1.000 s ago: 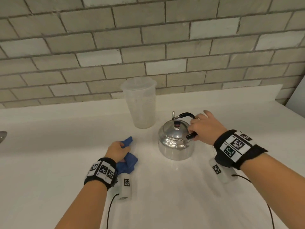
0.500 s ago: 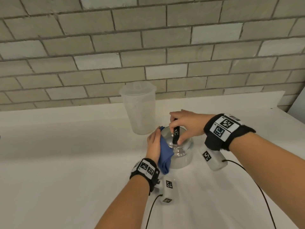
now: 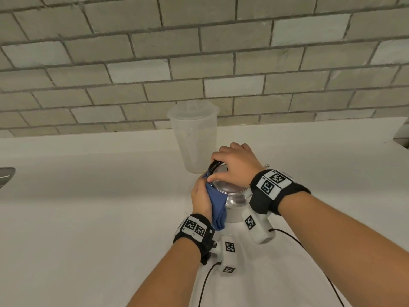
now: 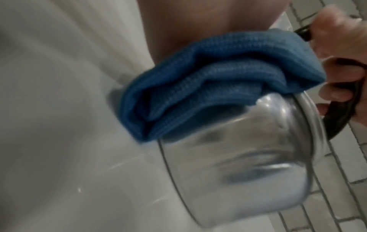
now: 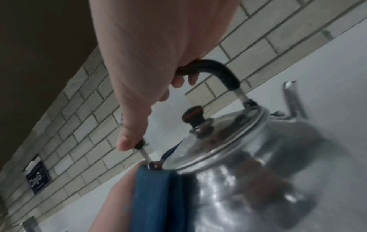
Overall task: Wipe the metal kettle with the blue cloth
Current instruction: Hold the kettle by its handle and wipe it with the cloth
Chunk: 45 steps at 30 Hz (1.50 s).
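Note:
The shiny metal kettle stands on the white counter in front of me. My right hand reaches over the lid and grips the black handle; the lid knob sits below it. My left hand holds the folded blue cloth against the kettle's left side, just under the lid rim. In the left wrist view the bunched cloth lies between my palm and the kettle, and it hides my left fingers. The spout is hidden in the head view.
A translucent plastic jug stands just behind the kettle, close to my right hand. A grey brick wall runs along the back of the counter. A metal edge shows at the far left. Thin black cables trail from both wrists.
My left hand lifted the blue cloth off the counter and brought it against the kettle's left side. My right hand moved from the handle's right end to grip it over the lid.

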Each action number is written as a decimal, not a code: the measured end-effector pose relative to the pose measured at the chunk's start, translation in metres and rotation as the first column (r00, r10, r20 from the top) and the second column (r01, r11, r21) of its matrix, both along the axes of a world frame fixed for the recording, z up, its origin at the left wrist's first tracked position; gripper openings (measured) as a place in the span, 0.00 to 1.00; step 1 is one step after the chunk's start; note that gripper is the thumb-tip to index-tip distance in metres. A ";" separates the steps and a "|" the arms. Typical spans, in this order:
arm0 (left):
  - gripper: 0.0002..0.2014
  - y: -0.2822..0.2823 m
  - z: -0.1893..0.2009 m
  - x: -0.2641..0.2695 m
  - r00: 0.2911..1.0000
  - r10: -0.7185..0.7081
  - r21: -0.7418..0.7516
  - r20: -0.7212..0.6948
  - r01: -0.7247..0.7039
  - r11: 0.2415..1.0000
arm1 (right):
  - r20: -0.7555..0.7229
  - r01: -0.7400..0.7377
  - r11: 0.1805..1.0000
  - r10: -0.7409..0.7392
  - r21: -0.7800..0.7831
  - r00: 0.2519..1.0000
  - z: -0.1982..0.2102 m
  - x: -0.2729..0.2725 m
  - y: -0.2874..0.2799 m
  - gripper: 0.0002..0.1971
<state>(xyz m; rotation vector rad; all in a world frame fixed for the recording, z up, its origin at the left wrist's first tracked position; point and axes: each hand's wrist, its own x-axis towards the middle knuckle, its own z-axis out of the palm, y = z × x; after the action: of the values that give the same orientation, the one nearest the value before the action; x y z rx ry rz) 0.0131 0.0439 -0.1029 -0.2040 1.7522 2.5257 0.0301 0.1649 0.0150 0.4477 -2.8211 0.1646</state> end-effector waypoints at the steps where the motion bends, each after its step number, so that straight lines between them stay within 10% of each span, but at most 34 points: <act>1: 0.18 -0.001 -0.001 0.002 1.000 0.025 -0.006 -0.012 -0.026 1.000 | -0.016 0.025 1.000 -0.025 -0.002 1.000 -0.001 -0.001 -0.007 0.25; 9: 0.16 -0.002 0.000 0.008 0.975 0.184 -0.044 -0.124 -0.191 0.981 | -0.051 0.236 0.968 -0.241 -0.089 0.969 0.000 -0.009 -0.047 0.23; 19: 0.19 0.028 -0.019 0.038 0.891 0.241 -0.344 -0.384 -0.380 0.858 | 0.455 0.479 0.845 -0.340 -0.236 0.823 0.033 -0.022 -0.020 0.18; 26: 0.30 0.040 -0.024 0.051 0.885 0.166 -0.595 -0.436 -0.421 0.684 | 0.576 0.567 0.476 -0.144 -0.673 0.805 0.033 -0.020 -0.008 0.05; 30: 0.24 0.034 -0.017 0.048 0.893 0.211 -0.438 -0.397 -0.386 0.812 | 0.541 0.528 0.118 0.146 -0.841 0.828 0.034 0.002 0.003 0.16; 33: 0.20 0.022 -0.009 0.041 0.921 0.132 -0.391 -0.368 -0.282 0.876 | 0.457 0.281 0.466 0.322 -0.839 0.829 0.024 0.011 0.023 0.16; 36: 0.19 0.014 -0.002 0.034 0.950 0.052 -0.344 -0.306 -0.162 0.925 | 0.379 -0.047 0.916 0.211 -0.398 0.901 0.022 0.008 0.038 0.19; 40: 0.19 0.008 0.001 0.027 0.969 0.002 -0.291 -0.248 -0.077 0.954 | 0.143 -0.053 0.996 0.043 0.065 0.989 0.018 0.006 0.033 0.21; 45: 0.15 -0.002 0.001 0.033 0.984 -0.037 -0.222 -0.176 -0.003 0.975 | -0.011 0.033 0.999 -0.033 -0.018 0.999 0.002 0.007 0.019 0.10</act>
<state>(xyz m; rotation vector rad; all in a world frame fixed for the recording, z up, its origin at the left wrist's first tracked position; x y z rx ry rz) 0.0463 0.0415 -0.1017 0.0308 2.0935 2.3994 0.0372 0.1836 0.0171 0.3964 -2.8119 0.1803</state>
